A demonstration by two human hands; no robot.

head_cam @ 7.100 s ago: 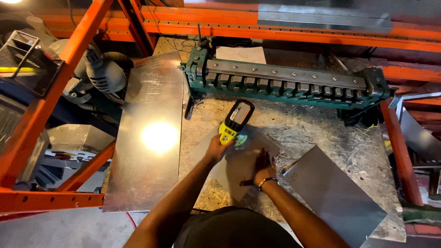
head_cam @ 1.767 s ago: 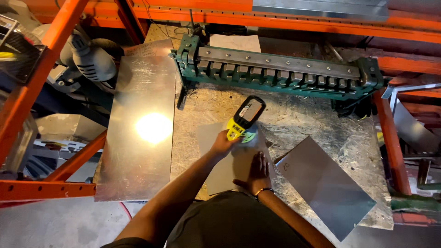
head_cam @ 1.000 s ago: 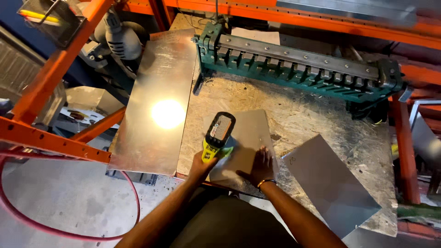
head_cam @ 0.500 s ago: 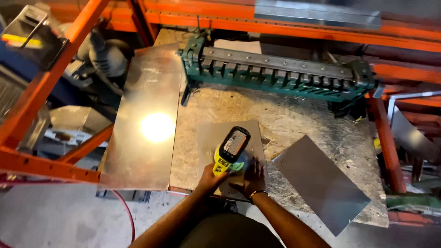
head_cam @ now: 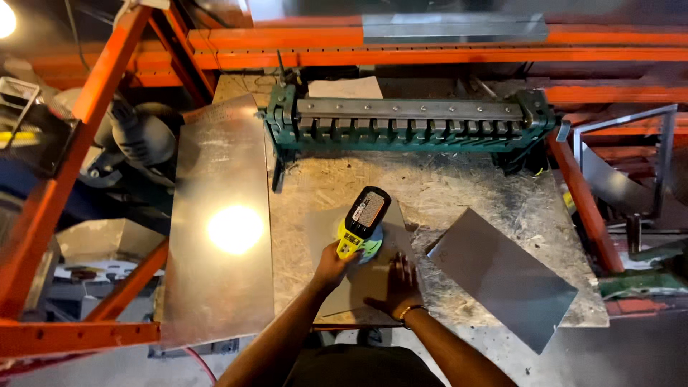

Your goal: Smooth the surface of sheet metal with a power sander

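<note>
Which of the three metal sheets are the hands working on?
The small middle sheet, under the right hand and the yellow tool; the other two lie untouched.

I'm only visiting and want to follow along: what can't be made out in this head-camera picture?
- Working end of the yellow power tool: hidden under its own body.
- Left hand fingers: wrapped beneath the handle.
- Small metal sheet: partly covered by the right hand.
- Long metal sheet: surface washed out by lamp glare.

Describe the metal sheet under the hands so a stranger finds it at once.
Start at the green bending machine across the back of the workbench. Nearer the front edge lies a small dull grey sheet, pressed by the right hand, unlike the long shiny sheet.
</note>
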